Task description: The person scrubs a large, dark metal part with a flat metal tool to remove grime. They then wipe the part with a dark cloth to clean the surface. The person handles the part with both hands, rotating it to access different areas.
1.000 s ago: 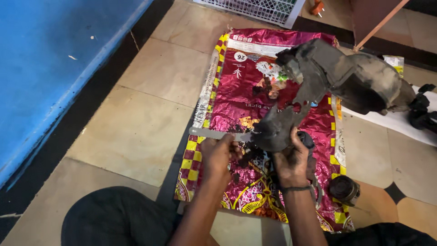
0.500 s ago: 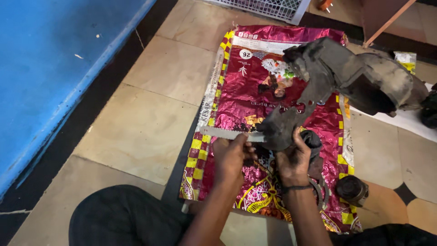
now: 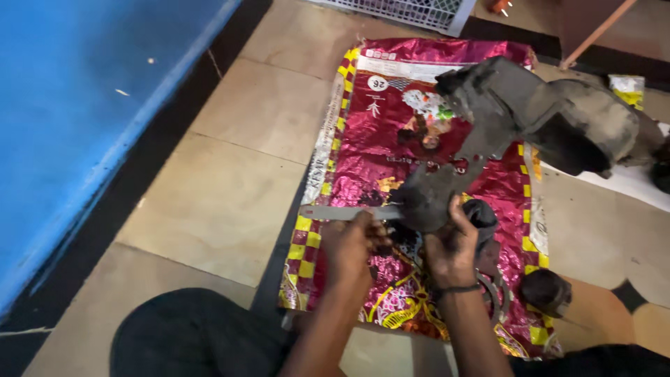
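While the left hand (image 3: 352,244) grips a flat grey metal blade (image 3: 345,212), right hand (image 3: 452,246) clasps a grimy dark-grey metal casing (image 3: 502,126), possibly greasy, above shiny magenta foil sack (image 3: 377,150).

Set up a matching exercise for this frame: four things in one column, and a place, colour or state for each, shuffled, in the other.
Things:
1. flat metal tool
2. grimy metal part
3. foil sack
4. white crate

Descriptions:
A. shiny magenta, spread flat on the floor tiles
B. at the top edge, beyond the sack
C. held in the left hand, pointing left
D. dark grey, steadied by the right hand

Pairs: 1-C, 2-D, 3-A, 4-B
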